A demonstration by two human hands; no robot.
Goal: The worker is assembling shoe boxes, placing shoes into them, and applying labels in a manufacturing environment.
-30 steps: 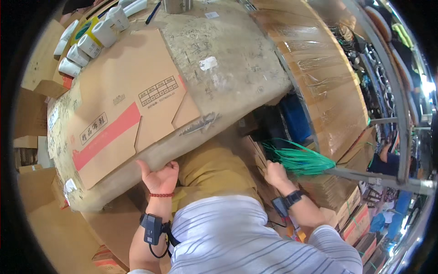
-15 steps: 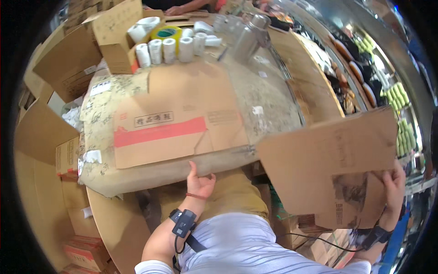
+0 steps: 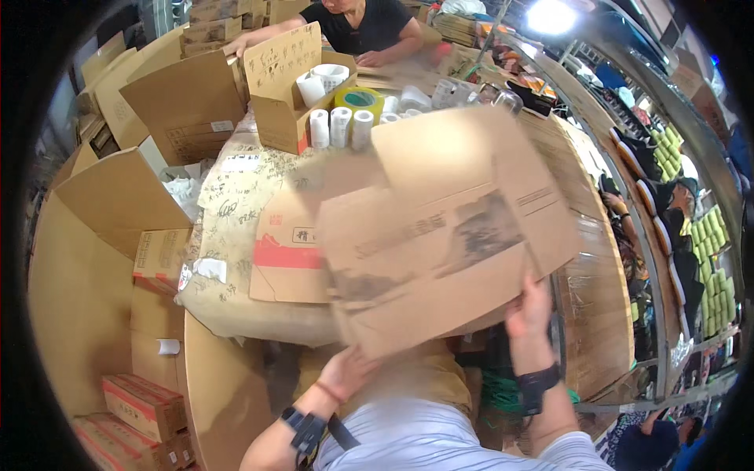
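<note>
Both my hands hold a flattened cardboard box (image 3: 408,267), tilted above the front of the table and slightly blurred by motion. At its near left corner, my left hand (image 3: 351,372) is closed on the edge. Farther right, my right hand (image 3: 530,308) grips the near edge, its fingers partly behind the board. Beneath it on the table lies another flattened cardboard box (image 3: 287,259) with a red stripe; the held one covers most of it.
White paper rolls (image 3: 341,125) and a yellow tape roll (image 3: 361,100) stand at the back beside an open carton (image 3: 275,94). Large open cartons (image 3: 102,204) line the left. A person (image 3: 361,35) is across the table. Shoes (image 3: 628,149) sit on the right-hand shelving.
The flattened box has swung from the right to over the table. My left hand, empty before, now holds its left corner. The view has shifted, showing more of the person opposite.
</note>
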